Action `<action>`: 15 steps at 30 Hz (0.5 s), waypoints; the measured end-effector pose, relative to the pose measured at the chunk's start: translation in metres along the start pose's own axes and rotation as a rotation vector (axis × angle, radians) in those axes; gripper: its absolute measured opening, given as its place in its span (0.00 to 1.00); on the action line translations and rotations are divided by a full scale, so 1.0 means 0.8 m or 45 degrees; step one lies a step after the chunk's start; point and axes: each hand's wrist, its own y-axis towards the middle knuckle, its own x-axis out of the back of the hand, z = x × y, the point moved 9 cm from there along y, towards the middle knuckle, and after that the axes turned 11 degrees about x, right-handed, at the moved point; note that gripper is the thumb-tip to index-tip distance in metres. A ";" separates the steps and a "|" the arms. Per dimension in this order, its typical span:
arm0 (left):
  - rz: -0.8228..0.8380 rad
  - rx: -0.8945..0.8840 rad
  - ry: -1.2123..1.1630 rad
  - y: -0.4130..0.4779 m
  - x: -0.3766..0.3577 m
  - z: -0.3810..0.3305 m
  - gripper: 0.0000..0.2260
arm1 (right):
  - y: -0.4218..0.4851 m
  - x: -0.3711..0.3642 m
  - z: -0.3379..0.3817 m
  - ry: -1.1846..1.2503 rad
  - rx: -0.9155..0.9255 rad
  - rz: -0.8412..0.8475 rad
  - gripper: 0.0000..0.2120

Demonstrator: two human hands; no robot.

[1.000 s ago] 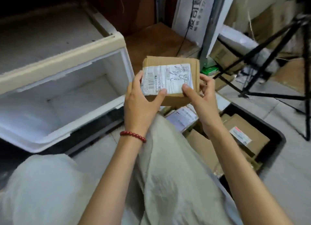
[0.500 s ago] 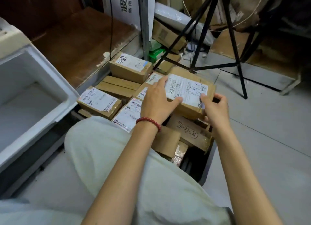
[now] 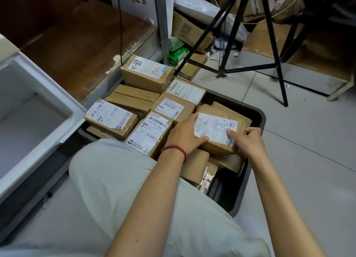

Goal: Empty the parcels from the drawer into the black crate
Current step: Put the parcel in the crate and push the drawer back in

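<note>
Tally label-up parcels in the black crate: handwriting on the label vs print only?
Handwritten on label: 2, the held parcel and the far-end parcel
Print-only parcels: 4
Total: 6

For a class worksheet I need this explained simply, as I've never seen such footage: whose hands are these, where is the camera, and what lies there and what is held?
There is no machine: a person works bare-handed, and one camera worn on their head looks down at the hands. The left hand and the right hand together hold a cardboard parcel with a white label, low over the black crate. The crate holds many other labelled parcels. A white drawer stands open at the left; a black tripod stands behind.
</note>
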 end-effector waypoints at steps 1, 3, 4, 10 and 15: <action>-0.008 0.002 0.021 0.001 0.001 0.001 0.34 | 0.000 -0.003 -0.002 -0.021 -0.019 0.014 0.27; -0.030 -0.007 0.065 0.003 0.002 0.002 0.33 | -0.001 -0.008 -0.006 -0.044 -0.054 0.045 0.28; -0.043 -0.016 0.095 0.003 0.003 0.002 0.32 | 0.000 -0.011 -0.008 -0.037 -0.065 0.060 0.28; -0.178 -0.016 0.326 0.001 0.012 0.001 0.27 | -0.003 -0.023 0.002 -0.050 0.015 0.098 0.29; -0.243 -0.027 0.445 -0.007 0.018 0.001 0.26 | 0.000 -0.023 0.004 -0.089 0.006 0.081 0.31</action>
